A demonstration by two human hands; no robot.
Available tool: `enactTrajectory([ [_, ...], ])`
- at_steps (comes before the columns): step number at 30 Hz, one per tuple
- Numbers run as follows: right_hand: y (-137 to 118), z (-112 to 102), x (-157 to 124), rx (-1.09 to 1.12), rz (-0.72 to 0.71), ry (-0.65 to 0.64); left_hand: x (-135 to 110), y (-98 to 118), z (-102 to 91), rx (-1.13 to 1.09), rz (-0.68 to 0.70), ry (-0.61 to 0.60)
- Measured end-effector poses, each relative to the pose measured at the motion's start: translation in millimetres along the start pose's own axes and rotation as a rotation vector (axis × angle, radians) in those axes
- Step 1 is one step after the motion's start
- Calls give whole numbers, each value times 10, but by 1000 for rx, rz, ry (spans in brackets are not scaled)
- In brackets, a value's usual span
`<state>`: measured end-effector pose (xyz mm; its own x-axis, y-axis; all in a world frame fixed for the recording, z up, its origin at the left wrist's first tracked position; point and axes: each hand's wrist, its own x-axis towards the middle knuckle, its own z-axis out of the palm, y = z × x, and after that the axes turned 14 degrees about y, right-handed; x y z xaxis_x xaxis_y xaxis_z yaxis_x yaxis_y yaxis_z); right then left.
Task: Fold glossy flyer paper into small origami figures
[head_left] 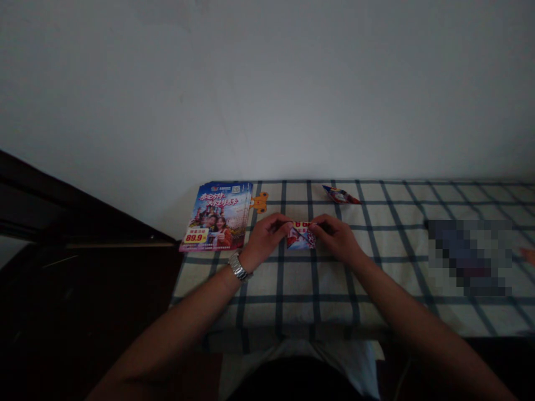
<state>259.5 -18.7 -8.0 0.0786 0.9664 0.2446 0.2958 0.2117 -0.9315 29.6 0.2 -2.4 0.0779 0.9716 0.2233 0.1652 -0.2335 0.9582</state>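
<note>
My left hand (264,240) and my right hand (336,239) meet over a folded glossy paper flyer (300,237), pinching its upper edge between their fingers. The flyer lies on a checked cloth (376,289) and shows red, white and blue print. A metal wristwatch (239,266) sits on my left wrist. To the left of that hand lies a stack of colourful travel flyers (215,217), with a small orange cut-out piece (259,202) beside it. Beyond my right hand lies another folded flyer (340,195).
A white wall (267,83) rises behind the cloth-covered surface. Dark wooden furniture (83,223) stands to the left, beyond the cloth's edge. A pixelated, blurred patch (470,257) hides something on the cloth at the right.
</note>
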Motion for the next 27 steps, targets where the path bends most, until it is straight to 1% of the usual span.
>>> enactTrajectory([
  [5, -14, 1, -3, -3, -6, -12, -1, -9, 10, -57, -43, 12],
  [14, -19, -16, -10, -49, -26, -8, -1, -3, -3, -117, -81, -14],
  [18, -26, -21, -8, -57, -34, -1, 0, 11, -14, -73, -76, -22],
  [27, -7, -29, -2, -61, -31, 6, 8, 52, -47, 81, -6, -56],
])
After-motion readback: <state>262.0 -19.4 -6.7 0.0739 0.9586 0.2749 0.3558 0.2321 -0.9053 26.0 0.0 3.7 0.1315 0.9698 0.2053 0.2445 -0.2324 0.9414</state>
